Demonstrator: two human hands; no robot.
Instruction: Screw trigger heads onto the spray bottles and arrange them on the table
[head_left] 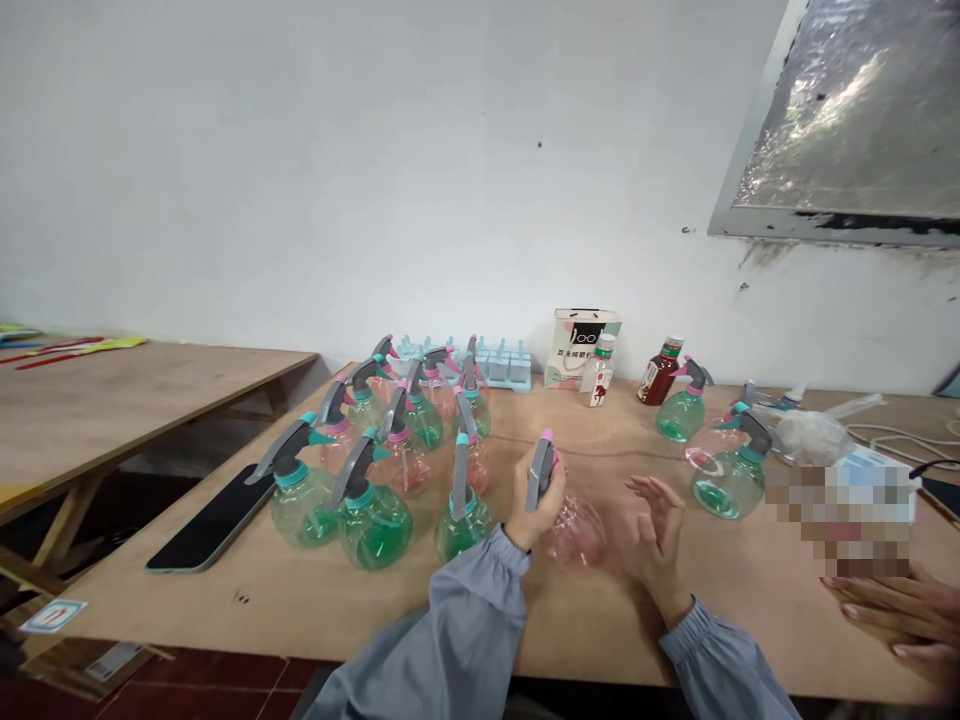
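"Currently, what is the state of the left hand [523, 520]?"

"Its fingers are clamped on a grey-and-pink spray head [538, 482], held above the bench [585, 630] toward the middle of the front edge. A clear pink bottle [577, 535] is just beside this hand. Its neck is hidden, so it cannot be told whether head and bottle are joined."

"And the right hand [660, 525]?"

"It is raised to the right of the pink bottle, its fingers apart and loosely curved."

"Specify the items toward the left edge."

"A cluster of green and pink spray bottles [379, 535]. A phone [210, 525] lies along the edge itself; a square sticker [52, 616] is at the front-left corner."

"And along the back edge?"

"From left to right: a pale blue rack [512, 383], a printed paper bag [562, 365], a white-labelled bottle [600, 375] and a dark red bottle [661, 372]."

"What is located toward the right edge?"

"A green spray bottle [727, 490], a crumpled plastic bag [814, 438] and, near the front-right corner, another person's hand [892, 612]."
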